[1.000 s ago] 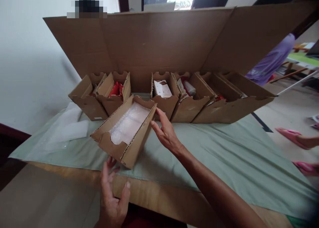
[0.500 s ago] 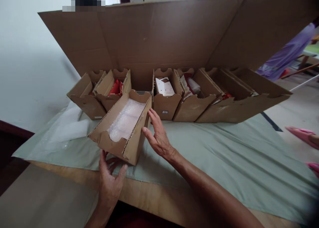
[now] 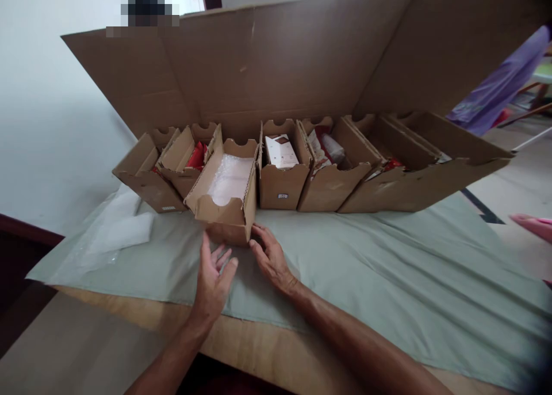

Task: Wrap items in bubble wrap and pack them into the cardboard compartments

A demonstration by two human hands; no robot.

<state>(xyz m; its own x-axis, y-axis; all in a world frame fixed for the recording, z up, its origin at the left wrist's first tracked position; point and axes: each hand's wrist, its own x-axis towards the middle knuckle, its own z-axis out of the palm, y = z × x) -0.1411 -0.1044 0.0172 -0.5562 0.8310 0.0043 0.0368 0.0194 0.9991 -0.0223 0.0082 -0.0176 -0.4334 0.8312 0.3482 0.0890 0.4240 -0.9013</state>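
Note:
A narrow cardboard bin [image 3: 222, 214] juts forward from the row of bins, in the gap left of the middle. Clear bubble wrap [image 3: 228, 179] lies inside it over something pale. The fingers of my left hand [image 3: 215, 280] are spread, palm up, with the tips at the bin's lower front edge. My right hand [image 3: 273, 263] has its fingers stretched along the bin's lower right front corner, thumb apart. To the left stands a bin with a red packet [image 3: 197, 155]; to the right, one with a white box [image 3: 282, 152].
A tall cardboard panel [image 3: 276, 56] rises behind the row. More bins [image 3: 338, 185] stand to the right, some with packets. Folded foam sheet [image 3: 123, 232] and clear plastic lie at left on the green cloth [image 3: 345, 268]. A pink slipper [image 3: 532, 228] shows at far right.
The bin has moved back into the gap between its neighbours and turned straighter. Both hands moved with it; my right hand slid from its side down to the front corner.

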